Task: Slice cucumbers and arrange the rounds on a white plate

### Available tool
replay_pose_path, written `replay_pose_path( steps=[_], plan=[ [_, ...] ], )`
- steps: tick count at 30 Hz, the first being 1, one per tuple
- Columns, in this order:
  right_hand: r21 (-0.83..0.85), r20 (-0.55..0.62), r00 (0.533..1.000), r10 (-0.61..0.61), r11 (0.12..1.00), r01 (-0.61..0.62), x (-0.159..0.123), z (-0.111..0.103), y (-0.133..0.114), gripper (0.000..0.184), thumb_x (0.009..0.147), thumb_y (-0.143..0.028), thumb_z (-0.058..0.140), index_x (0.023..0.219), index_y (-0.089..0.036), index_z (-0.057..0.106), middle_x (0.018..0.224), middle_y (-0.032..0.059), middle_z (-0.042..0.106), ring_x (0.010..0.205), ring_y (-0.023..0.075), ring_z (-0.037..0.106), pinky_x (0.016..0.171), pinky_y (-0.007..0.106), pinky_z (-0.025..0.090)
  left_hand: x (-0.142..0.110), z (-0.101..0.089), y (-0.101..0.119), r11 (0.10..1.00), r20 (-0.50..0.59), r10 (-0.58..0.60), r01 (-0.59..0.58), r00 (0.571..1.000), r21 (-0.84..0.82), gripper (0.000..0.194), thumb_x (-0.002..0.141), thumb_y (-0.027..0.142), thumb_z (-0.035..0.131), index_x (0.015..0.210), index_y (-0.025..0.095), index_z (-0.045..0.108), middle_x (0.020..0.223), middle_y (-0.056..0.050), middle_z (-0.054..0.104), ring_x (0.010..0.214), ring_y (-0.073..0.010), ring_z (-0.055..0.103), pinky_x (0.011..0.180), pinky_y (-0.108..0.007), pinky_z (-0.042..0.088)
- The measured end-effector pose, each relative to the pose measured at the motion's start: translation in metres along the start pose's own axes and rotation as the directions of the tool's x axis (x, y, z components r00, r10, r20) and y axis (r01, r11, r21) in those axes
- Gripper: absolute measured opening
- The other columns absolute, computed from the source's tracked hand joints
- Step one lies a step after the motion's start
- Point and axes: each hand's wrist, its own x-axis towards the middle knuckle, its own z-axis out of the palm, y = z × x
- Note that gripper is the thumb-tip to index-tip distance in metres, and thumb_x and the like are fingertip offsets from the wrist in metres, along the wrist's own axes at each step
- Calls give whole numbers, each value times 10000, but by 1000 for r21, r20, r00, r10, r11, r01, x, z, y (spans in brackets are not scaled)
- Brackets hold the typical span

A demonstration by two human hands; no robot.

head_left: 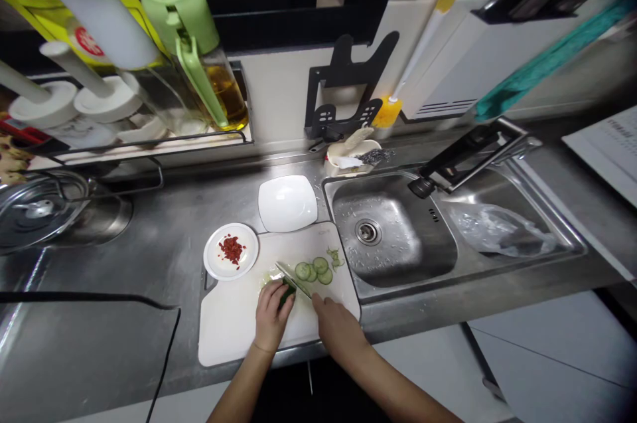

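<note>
My left hand [271, 314] is closed over a piece of cucumber [287, 291], pressing it on the white cutting board [233, 330]. In my right hand [339, 327] is a knife [293, 279], its blade slanting up and left along the cucumber's right side; the fingers cover the handle. Several round cucumber slices [313, 270] lie overlapped just right of the blade. Beyond them sits a small heap of green scraps [336, 258]. A round white plate [212, 253] with small dried red berries [231, 250] rests over the board's upper left corner.
A square white dish [287, 202] stands behind the board. Right of it lies the steel sink [398, 257] with a black faucet [448, 161] and a plastic bag [497, 230]. An oil bottle [219, 87] stands on the left rack, above a lidded pot [99, 217].
</note>
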Motion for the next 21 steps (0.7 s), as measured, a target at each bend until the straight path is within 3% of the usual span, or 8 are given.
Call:
replay_pose_path(
  steps=[9, 15, 21],
  plan=[
    [-5, 8, 999, 31, 1000, -31, -39, 3, 8, 459, 852, 13, 312, 1196, -201, 527, 938, 88, 669, 819, 190, 659, 657, 233, 443, 1, -1, 2, 1000, -9, 4, -4, 1000, -9, 197, 831, 218, 605, 1025, 185, 616, 1032, -85, 631, 994, -190, 603, 880, -382, 524],
    [0, -16, 1000, 16, 1000, -16, -47, 12, 10, 508, 812, 52, 320, 1210, -185, 528, 946, 90, 668, 826, 180, 654, 668, 219, 438, 0, -1, 0, 1000, -23, 20, -20, 1000, 2, 186, 827, 218, 610, 1009, 183, 620, 1017, -82, 634, 974, -187, 609, 871, -373, 524],
    [-1, 22, 999, 36, 999, -36, -48, 6, 7, 530, 819, 57, 302, 1233, -189, 525, 970, 86, 675, 832, 183, 655, 674, 226, 438, 2, -1, 2, 1000, -32, 13, -13, 999, -8, 181, 834, 225, 599, 1008, 181, 623, 1008, -84, 641, 963, -188, 614, 868, -377, 526]
  ],
)
